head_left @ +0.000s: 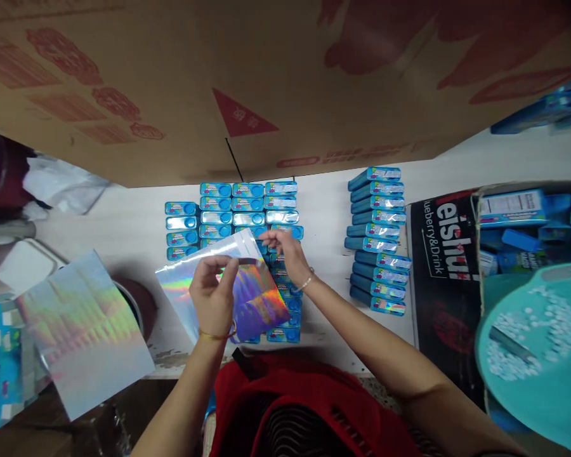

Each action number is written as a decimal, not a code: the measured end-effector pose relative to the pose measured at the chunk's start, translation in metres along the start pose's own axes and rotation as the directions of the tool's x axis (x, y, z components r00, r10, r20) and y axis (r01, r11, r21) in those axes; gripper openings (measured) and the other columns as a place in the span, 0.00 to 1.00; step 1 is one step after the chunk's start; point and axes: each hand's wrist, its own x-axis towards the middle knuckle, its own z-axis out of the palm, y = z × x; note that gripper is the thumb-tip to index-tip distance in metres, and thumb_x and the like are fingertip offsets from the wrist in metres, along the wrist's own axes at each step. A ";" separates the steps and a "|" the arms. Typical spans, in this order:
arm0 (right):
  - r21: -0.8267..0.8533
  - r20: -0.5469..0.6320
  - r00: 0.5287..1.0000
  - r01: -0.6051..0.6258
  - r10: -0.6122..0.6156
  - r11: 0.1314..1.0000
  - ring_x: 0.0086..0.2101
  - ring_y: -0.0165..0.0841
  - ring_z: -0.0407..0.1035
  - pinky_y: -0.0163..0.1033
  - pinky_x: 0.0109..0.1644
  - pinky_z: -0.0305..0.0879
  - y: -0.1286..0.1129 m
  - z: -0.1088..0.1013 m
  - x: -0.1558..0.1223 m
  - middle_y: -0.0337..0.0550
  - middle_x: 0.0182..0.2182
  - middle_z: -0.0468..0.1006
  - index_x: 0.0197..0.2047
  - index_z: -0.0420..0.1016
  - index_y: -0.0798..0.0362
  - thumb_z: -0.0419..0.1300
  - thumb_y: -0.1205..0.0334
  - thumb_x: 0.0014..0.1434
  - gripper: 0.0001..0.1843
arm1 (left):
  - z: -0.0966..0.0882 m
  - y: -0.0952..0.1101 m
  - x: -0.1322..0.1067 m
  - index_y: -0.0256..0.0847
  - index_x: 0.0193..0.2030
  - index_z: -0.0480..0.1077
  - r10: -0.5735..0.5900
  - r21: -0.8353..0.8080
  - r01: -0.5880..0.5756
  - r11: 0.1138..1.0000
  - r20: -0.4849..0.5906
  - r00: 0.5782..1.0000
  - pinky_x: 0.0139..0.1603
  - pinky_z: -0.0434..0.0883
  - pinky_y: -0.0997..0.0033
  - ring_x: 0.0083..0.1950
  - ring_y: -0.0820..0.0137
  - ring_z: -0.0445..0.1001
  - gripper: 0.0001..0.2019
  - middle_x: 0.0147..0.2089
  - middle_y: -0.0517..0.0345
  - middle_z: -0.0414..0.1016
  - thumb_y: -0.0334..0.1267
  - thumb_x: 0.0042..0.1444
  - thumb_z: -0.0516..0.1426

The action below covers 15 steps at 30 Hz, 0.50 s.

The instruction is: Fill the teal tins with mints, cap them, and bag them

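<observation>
My left hand (212,293) is closed, thumb bent toward the fingers, on a shiny rainbow-coloured holographic sheet (261,301). A paler silvery part (183,285) of the sheeting shows to the left of the hand. My right hand (290,257) is just past the sheet's upper right edge, above the blue boxes, with its fingertips pinched together. Anything between those fingertips is too small to make out. Rows of small blue printed boxes (248,204) stand close together on the table, partly hidden under the sheet and my hands.
Another column of blue boxes (378,231) stands to the right. Beyond it is a black carton (442,292) of blue boxes, with a turquoise lid-like tray (552,406) holding small white pieces. A large cardboard box (171,82) blocks the back. A second holographic sheet (90,330) lies left.
</observation>
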 end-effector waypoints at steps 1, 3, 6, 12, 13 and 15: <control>0.051 0.031 0.999 -0.036 0.034 0.998 0.37 0.35 0.69 0.41 0.42 0.66 -0.002 -0.006 -0.010 0.45 0.34 0.75 0.39 0.75 0.52 0.36 0.37 0.65 0.35 | 0.007 -0.002 0.005 0.41 0.32 0.67 -0.059 -0.071 0.058 0.996 -0.008 0.998 0.40 0.68 0.70 0.36 0.71 0.72 0.10 0.32 0.61 0.71 0.43 0.50 0.63; 0.090 0.050 0.996 -0.075 0.071 0.993 0.36 0.34 0.69 0.40 0.41 0.65 -0.004 -0.015 -0.026 0.42 0.32 0.75 0.37 0.73 0.51 0.47 0.37 0.62 0.27 | 0.022 -0.008 0.013 0.41 0.31 0.68 -0.128 -0.160 0.126 0.979 0.003 0.992 0.39 0.69 0.71 0.35 0.72 0.71 0.12 0.31 0.61 0.71 0.43 0.47 0.65; 0.095 -0.063 0.992 -0.104 0.110 0.990 0.31 0.31 0.65 0.37 0.38 0.63 -0.004 -0.027 -0.034 0.37 0.26 0.70 0.29 0.68 0.51 0.57 0.46 0.60 0.17 | 0.043 -0.021 0.018 0.40 0.30 0.69 -0.180 -0.198 0.187 0.962 0.051 0.982 0.37 0.68 0.72 0.33 0.72 0.71 0.12 0.29 0.61 0.71 0.43 0.44 0.66; -0.018 -0.242 0.969 -0.059 0.053 0.998 0.28 0.31 0.62 0.37 0.36 0.59 0.010 -0.059 -0.014 0.36 0.23 0.66 0.25 0.67 0.51 0.57 0.58 0.60 0.12 | 0.084 -0.045 0.024 0.41 0.30 0.71 -0.067 -0.066 0.074 0.995 0.111 0.992 0.37 0.67 0.70 0.31 0.72 0.68 0.09 0.28 0.61 0.71 0.43 0.49 0.63; -0.084 -0.269 0.963 -0.032 0.009 0.996 0.29 0.31 0.62 0.38 0.36 0.59 0.014 -0.063 -0.010 0.36 0.24 0.67 0.25 0.67 0.51 0.57 0.59 0.59 0.12 | 0.090 -0.048 0.026 0.41 0.30 0.71 -0.010 0.004 0.009 1.000 0.114 0.993 0.39 0.67 0.69 0.33 0.71 0.69 0.08 0.29 0.61 0.71 0.43 0.51 0.62; -0.229 -0.296 0.952 0.009 -0.078 0.973 0.29 0.32 0.62 0.39 0.38 0.59 0.023 -0.070 -0.005 0.37 0.24 0.67 0.25 0.67 0.51 0.56 0.60 0.59 0.12 | 0.100 -0.052 0.030 0.41 0.30 0.71 0.106 0.176 -0.126 0.976 0.118 0.987 0.45 0.66 0.64 0.39 0.68 0.70 0.07 0.33 0.58 0.72 0.42 0.53 0.60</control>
